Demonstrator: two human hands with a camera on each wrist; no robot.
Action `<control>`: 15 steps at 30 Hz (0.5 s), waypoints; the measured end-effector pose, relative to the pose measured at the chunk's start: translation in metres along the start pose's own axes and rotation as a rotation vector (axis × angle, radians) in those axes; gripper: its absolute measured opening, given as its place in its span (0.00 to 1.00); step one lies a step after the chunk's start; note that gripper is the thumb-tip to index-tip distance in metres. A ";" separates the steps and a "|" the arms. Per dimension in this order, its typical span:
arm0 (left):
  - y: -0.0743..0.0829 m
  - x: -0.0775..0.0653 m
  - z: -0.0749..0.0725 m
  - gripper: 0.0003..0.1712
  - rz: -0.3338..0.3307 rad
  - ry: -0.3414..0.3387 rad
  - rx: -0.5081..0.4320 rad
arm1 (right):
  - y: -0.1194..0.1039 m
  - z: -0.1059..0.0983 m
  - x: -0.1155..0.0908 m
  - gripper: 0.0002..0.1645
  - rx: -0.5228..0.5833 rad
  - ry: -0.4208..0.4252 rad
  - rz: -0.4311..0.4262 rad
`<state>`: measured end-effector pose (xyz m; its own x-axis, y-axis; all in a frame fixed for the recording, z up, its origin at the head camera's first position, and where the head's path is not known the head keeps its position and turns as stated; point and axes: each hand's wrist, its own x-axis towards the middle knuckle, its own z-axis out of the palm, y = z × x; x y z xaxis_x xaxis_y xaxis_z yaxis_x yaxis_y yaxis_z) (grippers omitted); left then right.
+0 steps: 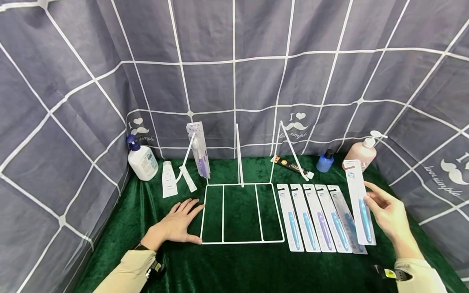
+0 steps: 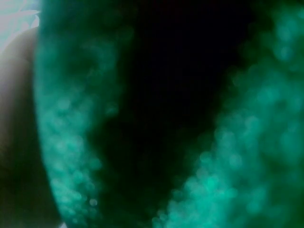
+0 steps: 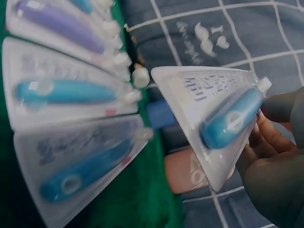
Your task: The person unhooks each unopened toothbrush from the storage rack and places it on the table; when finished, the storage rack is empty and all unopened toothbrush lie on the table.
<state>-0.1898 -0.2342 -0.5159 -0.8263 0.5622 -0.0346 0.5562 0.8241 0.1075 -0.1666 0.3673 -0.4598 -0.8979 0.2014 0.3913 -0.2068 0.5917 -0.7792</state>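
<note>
- A person's right hand (image 1: 388,211) pinches a flat, clear-and-white plastic toothbrush pack with a blue handle (image 1: 355,195), thumb and fingers clamped on its right edge, at three o'clock from the rack.
- The held pack tilts slightly, its upper end toward eleven o'clock; in the head view it partly covers the end of the neighbouring row.
- Five similar packs, a row of blue and purple toothbrushes in clear-and-white plastic (image 1: 318,203), lie side by side at three o'clock, between rack and right hand; the middle handle is purple.
- The left hand (image 1: 179,224) rests at nine o'clock, fingers spread apart, index finger and thumb at the edge of a white wire rack with slim dividers (image 1: 243,242). The left wrist view is too blurred to add detail.
- At eleven o'clock, a purple-handled toothbrush in a clear pack (image 1: 203,162) stands upright beside the rack's left wire loop.
- At ten o'clock sit a white bottle with a dark-blue pump (image 1: 144,165) and a white squeeze tube (image 1: 169,183).
- Toward two o'clock: a black-and-gold tube (image 1: 289,165), a small blue bottle with a black cap (image 1: 324,162) and a pink bottle with a white pump (image 1: 360,152).
- Green velvet cloth (image 1: 238,272) lies beneath.
</note>
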 end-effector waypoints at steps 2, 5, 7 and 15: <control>0.000 0.000 0.000 0.65 -0.001 -0.004 0.002 | 0.012 0.000 0.001 0.25 -0.031 -0.016 0.029; 0.001 0.001 -0.001 0.65 0.005 0.004 0.004 | 0.026 0.000 0.000 0.24 -0.064 -0.035 0.055; 0.001 0.001 -0.001 0.65 0.008 0.010 0.006 | 0.034 0.001 -0.001 0.23 -0.082 -0.047 0.062; 0.001 0.000 -0.001 0.65 0.002 0.002 0.005 | 0.058 0.000 -0.004 0.20 -0.285 -0.100 0.124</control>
<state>-0.1890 -0.2334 -0.5148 -0.8252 0.5639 -0.0326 0.5584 0.8231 0.1030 -0.1749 0.4006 -0.5070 -0.9460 0.2165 0.2412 0.0108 0.7649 -0.6440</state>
